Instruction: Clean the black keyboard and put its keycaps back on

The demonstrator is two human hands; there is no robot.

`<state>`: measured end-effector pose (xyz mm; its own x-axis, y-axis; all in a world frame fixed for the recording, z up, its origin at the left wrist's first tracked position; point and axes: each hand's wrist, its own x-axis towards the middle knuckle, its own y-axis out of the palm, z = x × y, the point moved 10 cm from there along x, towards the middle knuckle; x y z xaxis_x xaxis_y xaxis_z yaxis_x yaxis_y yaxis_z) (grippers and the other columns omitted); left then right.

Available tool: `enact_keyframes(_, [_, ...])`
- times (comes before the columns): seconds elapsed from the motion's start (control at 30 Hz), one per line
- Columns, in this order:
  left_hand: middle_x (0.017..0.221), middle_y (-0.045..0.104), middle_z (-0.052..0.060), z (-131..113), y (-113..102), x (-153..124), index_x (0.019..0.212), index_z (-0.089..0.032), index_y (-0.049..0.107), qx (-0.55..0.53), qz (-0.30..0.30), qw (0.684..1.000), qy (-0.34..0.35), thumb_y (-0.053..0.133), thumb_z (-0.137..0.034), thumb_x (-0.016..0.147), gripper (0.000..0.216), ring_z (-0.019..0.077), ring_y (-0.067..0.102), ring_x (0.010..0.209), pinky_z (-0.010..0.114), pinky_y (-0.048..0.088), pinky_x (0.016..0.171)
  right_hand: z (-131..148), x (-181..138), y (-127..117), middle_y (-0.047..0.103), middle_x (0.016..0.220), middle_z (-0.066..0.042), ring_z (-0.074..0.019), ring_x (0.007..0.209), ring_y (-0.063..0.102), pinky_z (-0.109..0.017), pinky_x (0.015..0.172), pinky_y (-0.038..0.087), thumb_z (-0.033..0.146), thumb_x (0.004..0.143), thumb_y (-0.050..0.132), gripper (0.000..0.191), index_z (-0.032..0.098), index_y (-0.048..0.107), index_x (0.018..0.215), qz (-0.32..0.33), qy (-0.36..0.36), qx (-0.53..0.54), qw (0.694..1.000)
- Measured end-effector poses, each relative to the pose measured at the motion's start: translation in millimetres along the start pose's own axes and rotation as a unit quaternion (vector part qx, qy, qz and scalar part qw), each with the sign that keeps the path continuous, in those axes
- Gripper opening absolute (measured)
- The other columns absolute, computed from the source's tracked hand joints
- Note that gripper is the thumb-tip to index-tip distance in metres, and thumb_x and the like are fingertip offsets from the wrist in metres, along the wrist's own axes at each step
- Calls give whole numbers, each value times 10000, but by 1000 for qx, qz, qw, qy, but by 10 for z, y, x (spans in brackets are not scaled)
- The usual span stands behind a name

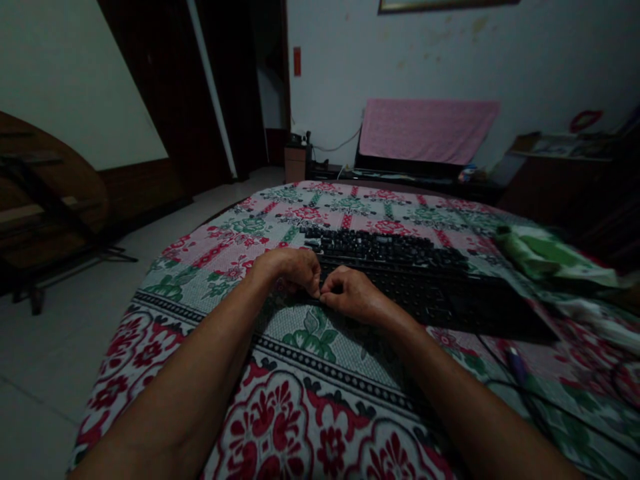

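On the floral-clothed bench, at the near left corner of a stripped keyboard, left hand and right hand are pinched narrow — can't tell on what. A slip could lose something small; a bump could scatter the loose keycaps beyond.

Across the centre, a black rectangular keyboard base and small black keycaps; lower centre, a fabric tablecloth with red, pink and green flowers; upper right, a pink rectangular towel.
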<state>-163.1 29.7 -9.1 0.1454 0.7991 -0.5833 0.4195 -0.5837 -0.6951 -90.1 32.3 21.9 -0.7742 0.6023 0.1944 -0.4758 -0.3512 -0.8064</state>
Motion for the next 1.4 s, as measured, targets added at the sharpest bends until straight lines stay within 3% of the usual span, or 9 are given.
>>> enact_keyframes(0.2, [525, 512, -32, 49, -12, 35, 784, -175, 593, -14, -3, 1000, 18, 651, -390, 558, 317, 98, 469, 453, 216, 405, 442, 64, -15, -21, 594, 777, -34, -125, 705, 535, -211, 614, 389, 282, 694, 580, 143, 173, 670, 721, -1, -11, -1, 1000])
enact_keyframes(0.53, [576, 524, -36, -9, -20, -25, 830, -162, 595, -67, 14, 995, 65, 556, -275, 657, 210, 78, 494, 483, 187, 409, 467, 39, -66, -41, 595, 826, -41, -150, 769, 529, -242, 686, 390, 223, 663, 572, 133, 179, 634, 771, -47, -12, -59, 997])
enact_keyframes(0.73, [560, 517, -33, 0, -8, -4, 811, -152, 591, -66, 16, 996, 65, 530, -238, 662, 182, 81, 486, 468, 197, 407, 456, 92, -85, -36, 592, 857, -50, -161, 797, 524, -258, 711, 388, 254, 673, 590, 152, 181, 646, 795, -31, -35, -50, 998])
enact_keyframes(1.0, [496, 497, -45, 3, -19, -17, 824, -156, 589, -75, 11, 995, 59, 526, -221, 667, 181, 88, 476, 434, 222, 430, 471, 20, -53, -27, 586, 813, -43, -151, 770, 522, -252, 694, 386, 238, 680, 573, 97, 175, 622, 734, -44, -3, -41, 998])
enact_keyframes(1.4, [591, 508, -40, 4, -5, -1, 844, -167, 581, -100, 28, 990, 91, 578, -295, 655, 228, 75, 496, 469, 174, 399, 424, 58, -87, -43, 588, 885, -44, -152, 825, 521, -263, 728, 381, 229, 724, 553, 160, 187, 627, 860, -31, -42, -39, 998])
